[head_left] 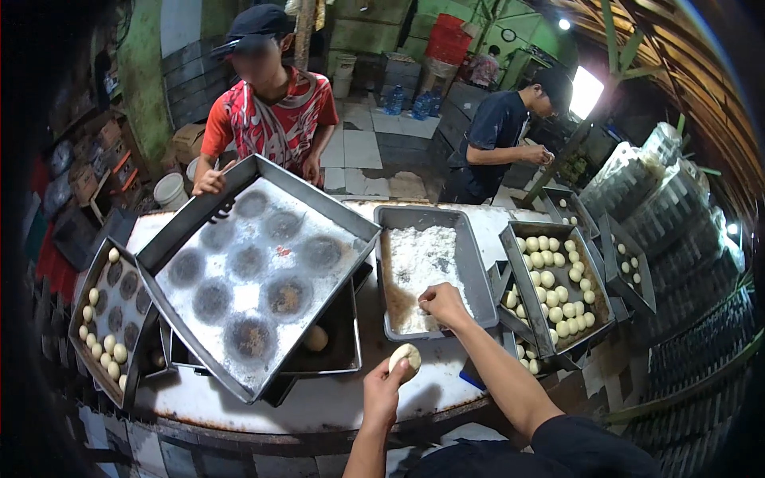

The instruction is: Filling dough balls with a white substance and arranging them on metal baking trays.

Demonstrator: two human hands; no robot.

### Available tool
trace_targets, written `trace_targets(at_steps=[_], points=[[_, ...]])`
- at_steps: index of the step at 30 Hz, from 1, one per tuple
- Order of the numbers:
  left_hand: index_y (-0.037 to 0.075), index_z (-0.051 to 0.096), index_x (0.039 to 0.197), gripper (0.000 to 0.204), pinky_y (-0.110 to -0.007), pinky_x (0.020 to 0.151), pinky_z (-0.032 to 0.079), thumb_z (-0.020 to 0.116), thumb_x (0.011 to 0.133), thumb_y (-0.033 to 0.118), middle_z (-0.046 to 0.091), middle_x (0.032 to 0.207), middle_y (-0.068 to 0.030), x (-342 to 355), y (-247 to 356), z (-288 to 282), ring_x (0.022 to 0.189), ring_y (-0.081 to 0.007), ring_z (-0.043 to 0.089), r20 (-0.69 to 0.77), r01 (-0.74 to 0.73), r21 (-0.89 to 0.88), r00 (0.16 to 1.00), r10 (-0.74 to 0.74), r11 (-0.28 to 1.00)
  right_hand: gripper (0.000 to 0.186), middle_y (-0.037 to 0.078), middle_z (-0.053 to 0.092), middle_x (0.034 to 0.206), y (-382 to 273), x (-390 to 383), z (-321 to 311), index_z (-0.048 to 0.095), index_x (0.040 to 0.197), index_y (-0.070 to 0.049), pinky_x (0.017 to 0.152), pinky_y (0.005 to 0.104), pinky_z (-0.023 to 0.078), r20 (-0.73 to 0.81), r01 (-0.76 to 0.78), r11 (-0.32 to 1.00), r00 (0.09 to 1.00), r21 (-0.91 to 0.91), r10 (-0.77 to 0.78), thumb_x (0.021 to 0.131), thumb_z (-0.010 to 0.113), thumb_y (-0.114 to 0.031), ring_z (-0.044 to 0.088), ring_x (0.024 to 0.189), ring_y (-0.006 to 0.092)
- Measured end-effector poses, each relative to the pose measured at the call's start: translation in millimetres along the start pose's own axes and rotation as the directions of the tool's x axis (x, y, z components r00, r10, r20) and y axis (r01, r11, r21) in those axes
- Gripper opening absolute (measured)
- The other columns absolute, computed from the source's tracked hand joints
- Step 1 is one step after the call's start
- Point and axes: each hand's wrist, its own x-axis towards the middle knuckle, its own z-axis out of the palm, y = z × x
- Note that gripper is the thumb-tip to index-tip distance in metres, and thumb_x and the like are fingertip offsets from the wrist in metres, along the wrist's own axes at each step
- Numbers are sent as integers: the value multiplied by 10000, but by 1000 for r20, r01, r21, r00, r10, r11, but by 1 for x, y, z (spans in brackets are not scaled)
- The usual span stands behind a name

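A piece of pale dough (405, 360), roundish and flattened, is gripped between the thumb and fingers of my left hand (382, 392), above the table's near edge. My right hand (446, 305) reaches over the grey plastic tub (486, 299) of white flour (421, 248). Its fingers are pinched together just above the flour, and whatever they hold is hidden. To the left, a large square metal tray (287, 259) with dark round marks is tilted up, one co-worker's hand (211, 178) on its far corner. Beneath it sits a dark tray (344, 319) with a dough ball (316, 338) in it.
A metal tray (603, 319) of several dough balls stands right of the tub, with smaller trays (649, 291) beyond. Another tray (143, 334) holds dough balls at the far left. Two co-workers stand across the white table (335, 402). Stacked trays (677, 231) rise at the right.
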Motion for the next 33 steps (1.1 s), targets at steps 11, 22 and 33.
trace_targets(at_steps=[11, 22, 33], points=[[11, 542, 1315, 370, -397, 1001, 496, 409, 1112, 291, 626, 1269, -120, 37, -46, 126, 1147, -244, 614, 34, 49, -317, 999, -40, 947, 409, 162, 639, 1296, 48, -123, -70, 646, 1253, 22, 1049, 446, 453, -100, 706, 675, 671, -217, -734, 868, 675, -111, 580, 1214, 339], [-37, 522, 1331, 375, -371, 857, 601, 488, 1076, 237, 671, 1165, -168, -58, -65, 301, 963, -260, 717, -204, -144, 10, 969, 143, 990, 722, 152, 446, 1547, 157, -160, -218, 553, 1439, -49, 1182, 459, 304, -131, 677, 528, 669, 513, -732, 770, 801, -164, 398, 1406, 367], [-32, 626, 1263, 315, -241, 754, 511, 598, 1014, 158, 692, 1045, -107, -208, -154, 319, 894, -103, 636, -29, -407, 208, 906, 421, 889, 430, 124, 613, 1339, 209, -340, -290, 699, 1283, -73, 1032, 348, 524, -26, 595, 449, 621, 667, -784, 863, 734, 12, 624, 1213, 238]])
